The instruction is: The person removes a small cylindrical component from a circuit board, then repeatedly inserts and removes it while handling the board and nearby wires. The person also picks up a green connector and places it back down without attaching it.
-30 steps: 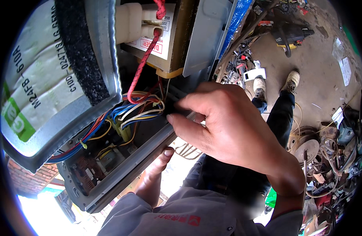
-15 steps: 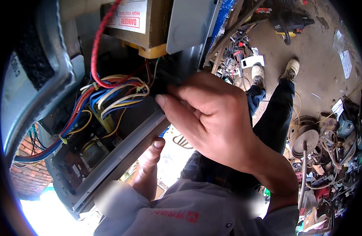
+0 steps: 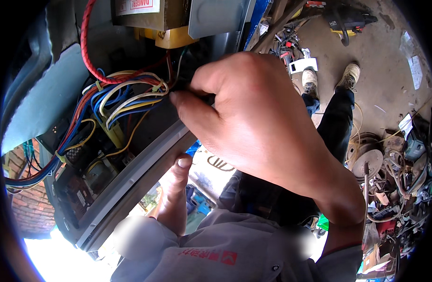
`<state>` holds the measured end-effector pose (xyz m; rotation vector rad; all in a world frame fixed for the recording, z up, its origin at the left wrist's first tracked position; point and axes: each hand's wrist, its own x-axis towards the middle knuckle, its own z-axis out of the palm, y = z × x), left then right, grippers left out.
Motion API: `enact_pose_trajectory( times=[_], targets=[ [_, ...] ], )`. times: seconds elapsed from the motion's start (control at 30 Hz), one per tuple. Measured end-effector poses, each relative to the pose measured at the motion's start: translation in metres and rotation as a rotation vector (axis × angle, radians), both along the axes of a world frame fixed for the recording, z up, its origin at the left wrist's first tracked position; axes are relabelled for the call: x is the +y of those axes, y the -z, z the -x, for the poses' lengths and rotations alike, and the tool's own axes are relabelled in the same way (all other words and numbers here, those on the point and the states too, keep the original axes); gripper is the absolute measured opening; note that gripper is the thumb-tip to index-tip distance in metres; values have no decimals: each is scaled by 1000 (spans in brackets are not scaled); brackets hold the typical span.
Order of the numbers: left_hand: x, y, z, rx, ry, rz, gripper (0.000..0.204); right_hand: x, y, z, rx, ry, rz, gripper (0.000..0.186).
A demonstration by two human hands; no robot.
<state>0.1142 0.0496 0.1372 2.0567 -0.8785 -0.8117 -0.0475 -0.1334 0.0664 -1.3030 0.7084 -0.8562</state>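
An opened electrical appliance fills the left side, its insides showing. My right hand (image 3: pixel 253 108) is closed, thumb and bent fingers meeting at the end of a bundle of coloured wires (image 3: pixel 131 101); whatever lies between the fingertips is hidden. Below it, my left hand (image 3: pixel 176 183) has its thumb up against the edge of the grey front panel (image 3: pixel 136 176), with its other fingers out of sight. A thick red sleeved wire (image 3: pixel 87 47) loops into the bundle. Behind the panel sits a brown circuit board (image 3: pixel 77 192).
A metal box with a warning label (image 3: pixel 145 9) and a yellow block (image 3: pixel 171 37) hang above the wires. To the right, scrap parts and cables (image 3: pixel 394 188) cover the floor around a round metal disc (image 3: pixel 366 164). A yellow and black tool (image 3: pixel 347 26) lies farther off.
The appliance, its wires and the panel have shifted left and slightly up in view. My right hand has moved left along with them, still closed at the wire bundle.
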Motion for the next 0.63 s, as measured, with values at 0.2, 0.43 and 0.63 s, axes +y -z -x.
enact_pose_trajectory(
  times=[0.2, 0.43, 0.63],
  targets=[
    [1, -1, 0, 34, -20, -48, 98, -1, 0, 1, -41, -33, -53, 23],
    [9, 1, 2, 210, -112, -122, 91, -12, -1, 8, -25, -184, -157, 19],
    [29, -28, 39, 210, -169, -138, 84, -14, -4, 8, 64, -192, -106, 13]
  ],
)
